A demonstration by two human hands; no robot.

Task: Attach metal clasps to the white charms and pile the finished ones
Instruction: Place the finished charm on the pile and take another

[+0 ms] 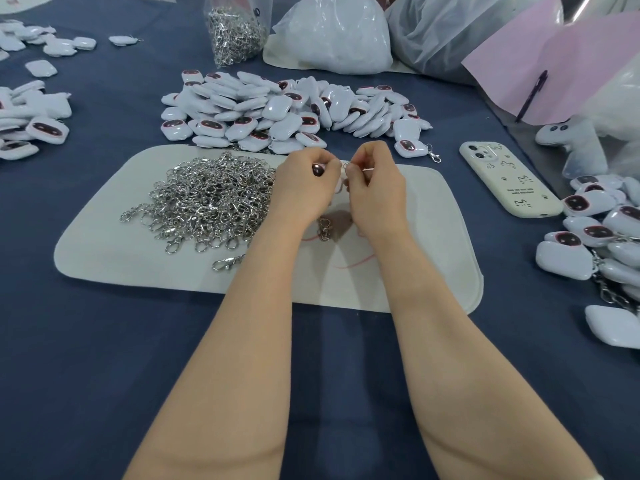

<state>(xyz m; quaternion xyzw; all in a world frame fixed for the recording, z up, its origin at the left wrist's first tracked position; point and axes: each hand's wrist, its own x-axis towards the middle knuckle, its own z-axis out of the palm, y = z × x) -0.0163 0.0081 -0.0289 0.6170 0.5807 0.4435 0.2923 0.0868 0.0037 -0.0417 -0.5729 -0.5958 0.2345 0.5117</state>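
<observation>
Silver clasps (207, 199) lay heaped on the left half of a pale mat (433, 271), with unfinished white charms (277, 109) banked just above it on the blue surface (104, 341). At centre frame the left hand (304, 185) gripped one charm (319, 169), fingers curled round it, and the right hand (374, 181) pinched a small ring (347, 164) against the charm's edge. Done well, the charm's loop would be held steady facing the ring's gap, and the ring fed fully through before letting go; whether it was already threaded could not be told. Past a phone (509, 181), finished charms (595, 230) were piled at the right edge.
</observation>
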